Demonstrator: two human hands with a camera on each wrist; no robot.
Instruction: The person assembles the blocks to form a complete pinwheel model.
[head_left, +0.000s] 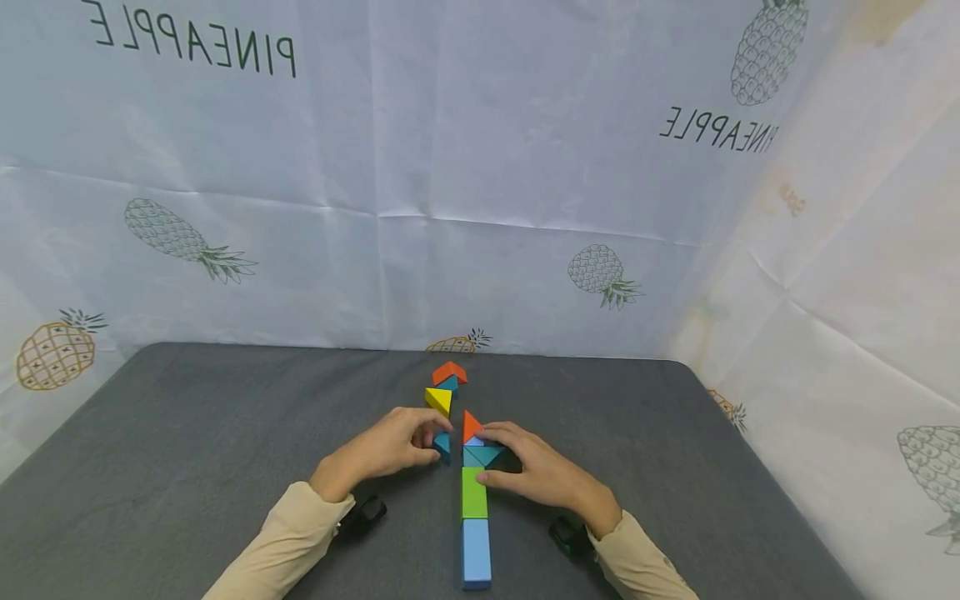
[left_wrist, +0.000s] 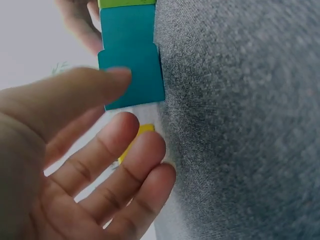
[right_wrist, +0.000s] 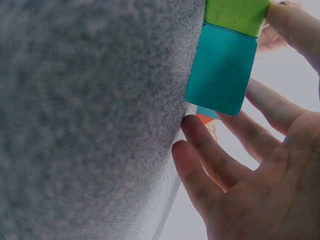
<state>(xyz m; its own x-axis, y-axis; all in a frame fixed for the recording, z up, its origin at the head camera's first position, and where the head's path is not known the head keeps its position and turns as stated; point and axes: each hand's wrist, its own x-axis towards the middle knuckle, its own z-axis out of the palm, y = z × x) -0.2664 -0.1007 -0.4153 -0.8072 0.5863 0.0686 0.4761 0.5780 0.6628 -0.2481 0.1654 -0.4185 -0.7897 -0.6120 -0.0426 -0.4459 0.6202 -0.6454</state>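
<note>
Between thumb and fingers my left hand [head_left: 405, 440] pinches a dark blue triangular block [head_left: 442, 447], just left of a line of blocks. In the left wrist view the thumb lies over a flat teal face [left_wrist: 137, 82]. My right hand [head_left: 540, 471] rests along the line's right side, fingers extended. Its thumb touches the green block [head_left: 473, 493], and its fingertips reach the orange triangular block [head_left: 470, 427]. Teal triangular blocks [head_left: 480, 456] sit between these two, partly behind the hand. A light blue block [head_left: 476, 552] forms the near end.
Farther back on the grey table [head_left: 187, 467] lie a yellow triangular block [head_left: 439, 400], a small blue one [head_left: 448, 382] and an orange one [head_left: 450, 372]. A pineapple-print cloth [head_left: 480, 167] hangs behind the table and along its right side.
</note>
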